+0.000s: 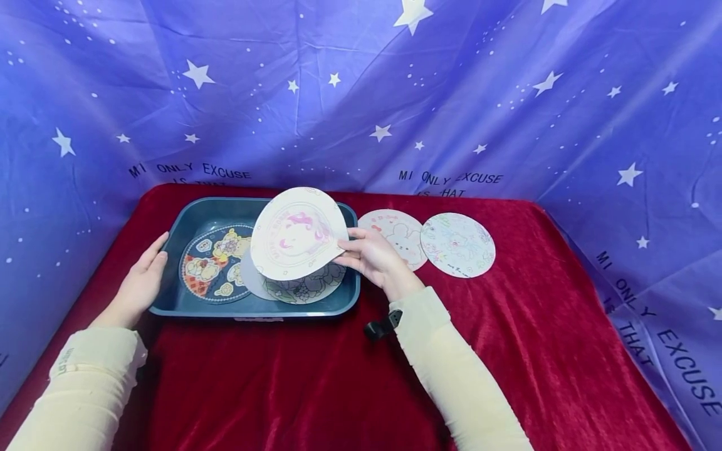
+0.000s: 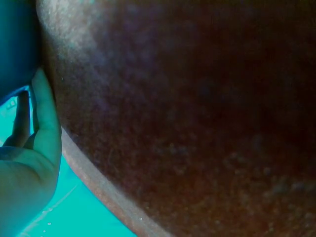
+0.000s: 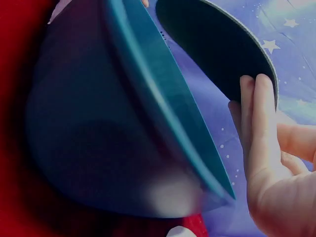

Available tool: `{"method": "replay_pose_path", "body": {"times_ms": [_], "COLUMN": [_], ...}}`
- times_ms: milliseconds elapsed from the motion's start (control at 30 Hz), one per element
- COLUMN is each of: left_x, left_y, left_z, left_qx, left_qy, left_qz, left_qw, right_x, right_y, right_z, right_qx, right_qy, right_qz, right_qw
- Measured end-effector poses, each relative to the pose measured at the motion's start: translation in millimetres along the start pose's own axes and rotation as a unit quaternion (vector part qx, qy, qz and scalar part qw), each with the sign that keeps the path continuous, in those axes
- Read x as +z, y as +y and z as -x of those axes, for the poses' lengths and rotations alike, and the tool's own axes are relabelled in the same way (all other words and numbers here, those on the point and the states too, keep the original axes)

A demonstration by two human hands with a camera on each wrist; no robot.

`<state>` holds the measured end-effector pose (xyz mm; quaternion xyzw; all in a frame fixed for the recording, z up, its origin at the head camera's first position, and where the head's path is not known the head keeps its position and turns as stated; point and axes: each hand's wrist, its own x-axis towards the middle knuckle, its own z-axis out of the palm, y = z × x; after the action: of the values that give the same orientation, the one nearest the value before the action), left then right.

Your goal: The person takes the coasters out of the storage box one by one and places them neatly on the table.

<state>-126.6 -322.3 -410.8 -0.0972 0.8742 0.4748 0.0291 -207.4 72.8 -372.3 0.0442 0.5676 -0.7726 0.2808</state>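
My right hand (image 1: 375, 257) pinches the right edge of a white round mat (image 1: 299, 228) with a pink drawing. That mat is tilted above a dark blue tray (image 1: 197, 307); its dark underside shows in the right wrist view. My left hand (image 1: 135, 285) rests against the tray's left side, its fingers (image 2: 46, 106) straight along the outer wall in the left wrist view. Inside the tray lie a colourful bear-patterned mat (image 1: 209, 266) at left and a grey flower-patterned mat (image 1: 313, 291) at right, partly covered by the raised one. A plain grey edge (image 1: 255, 282) shows between them.
Right of the tray, a rabbit-patterned round mat (image 1: 395, 232) and another pale round mat (image 1: 458, 244) with fine coloured lines lie on the red velvet cloth (image 1: 316, 382). A blue star-patterned curtain (image 1: 338, 125) stands behind and at both sides.
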Motion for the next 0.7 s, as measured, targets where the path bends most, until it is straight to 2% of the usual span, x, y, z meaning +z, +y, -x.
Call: {"method": "replay_pose_path", "body": {"times_ms": [433,700], "left_x": [-0.6,1.0], "left_y": [1.8,1.6], "left_z": [1.6,0.6], "left_qx": [-0.010,-0.001], "left_qy": [-0.008,-0.003], "left_qz": [0.003,0.012], "left_qw": [0.9999,0.9999], "right_x": [-9.3,-17.8], "right_y": [16,22], "right_z": [16,24], "right_qx": [-0.026,-0.041], "right_qy": [0.010,0.017], "right_qz": [-0.056,-0.085], "right_qw": [0.998,0.995]}}
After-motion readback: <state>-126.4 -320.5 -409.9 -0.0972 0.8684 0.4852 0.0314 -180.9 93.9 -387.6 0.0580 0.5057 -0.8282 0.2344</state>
